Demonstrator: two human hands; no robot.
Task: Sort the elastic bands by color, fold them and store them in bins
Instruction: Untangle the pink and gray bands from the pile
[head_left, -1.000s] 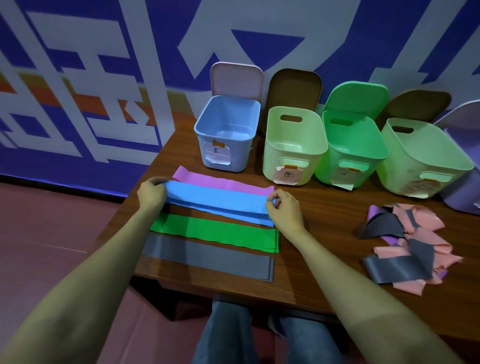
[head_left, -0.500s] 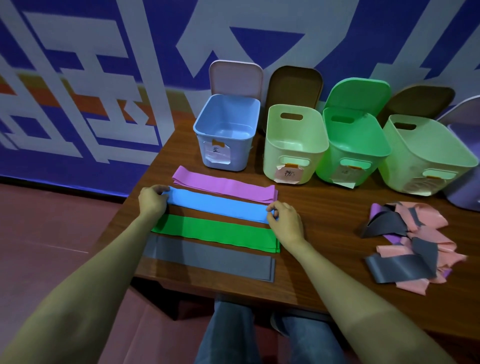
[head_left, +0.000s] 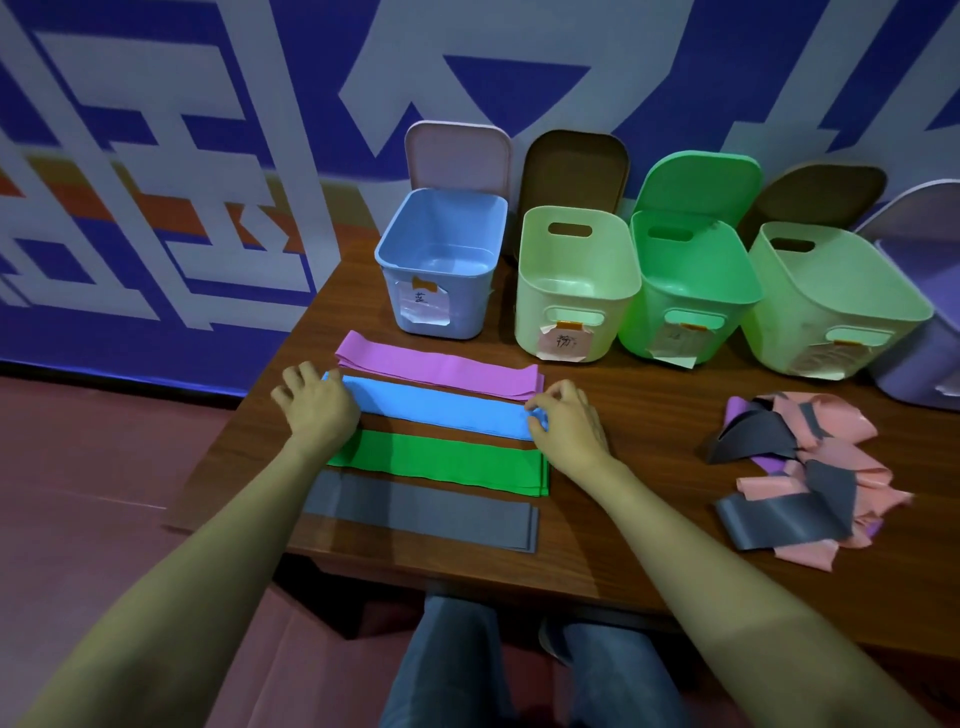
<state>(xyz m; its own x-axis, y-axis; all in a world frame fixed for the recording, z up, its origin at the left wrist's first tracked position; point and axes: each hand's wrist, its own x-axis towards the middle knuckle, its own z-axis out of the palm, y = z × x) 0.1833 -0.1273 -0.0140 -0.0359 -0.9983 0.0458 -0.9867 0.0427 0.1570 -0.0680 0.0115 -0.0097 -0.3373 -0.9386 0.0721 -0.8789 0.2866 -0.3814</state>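
Four flat stacks of bands lie side by side on the wooden table (head_left: 623, 545): purple (head_left: 436, 370), blue (head_left: 441, 408), green (head_left: 452, 461) and grey (head_left: 421, 512). My left hand (head_left: 317, 410) rests on the left end of the blue band with its fingers spread and fairly straight. At the blue band's right end, my right hand (head_left: 569, 418) pinches the edge between thumb and fingertips. A tangled pile of pink, grey and purple bands (head_left: 815, 467) lies to the right.
Open bins stand in a row along the back: blue (head_left: 441, 260), pale green (head_left: 576, 280), green (head_left: 691, 283), another pale green (head_left: 836, 306) and purple (head_left: 930, 358) at the far right. Their lids lean against the wall. My knees show below the table's front edge.
The blue band has come down flat onto the table between the purple and green ones. My left hand has gone from gripping its end to lying on it.
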